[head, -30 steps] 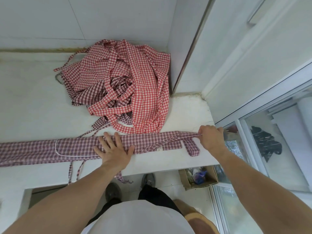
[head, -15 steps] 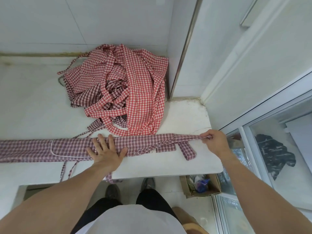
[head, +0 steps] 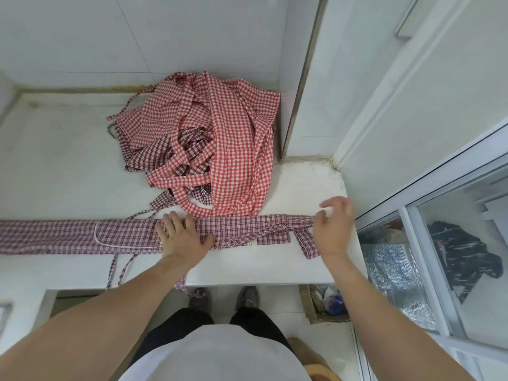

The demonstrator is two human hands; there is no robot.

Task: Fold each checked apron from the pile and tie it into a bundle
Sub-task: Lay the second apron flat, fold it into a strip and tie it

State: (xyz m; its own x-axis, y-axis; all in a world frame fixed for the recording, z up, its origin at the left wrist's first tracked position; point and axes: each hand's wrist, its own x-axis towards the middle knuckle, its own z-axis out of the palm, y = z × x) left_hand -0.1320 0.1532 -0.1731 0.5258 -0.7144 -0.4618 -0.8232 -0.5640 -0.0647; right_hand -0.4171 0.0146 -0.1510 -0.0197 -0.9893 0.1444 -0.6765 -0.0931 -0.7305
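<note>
A white tiled corner holds a pale stone surface (head: 68, 166) where we stand folding, a white wall behind and a glazed sliding door to our right. Our left hand (head: 182, 237) lies flat with straight, spread fingers (head: 176, 220) pressing down the middle of a dark-checked apron (head: 129, 236), which is folded into a long narrow band running along the near edge of the surface, out of view past our left. Our right hand (head: 334, 228) sits at the band's gathered far end, just beside the surface's right edge; its thumb and forefinger seem to pinch the bunched cloth while the other fingers lift loosely, though motion blur keeps us from telling this for certain. A short checked strap (head: 306, 244) lies on the surface between our two hands, close under the right one, and thin ties (head: 114, 269) hang off the front edge below the left forearm. Beyond our fingers, toward the wall, the pile of aprons (head: 209, 144) lies tangled in red and dark checks, its nearest loops touching the folded band. Below the surface, near our shoes, stands a cardboard box (head: 310, 306) on the floor.
</note>
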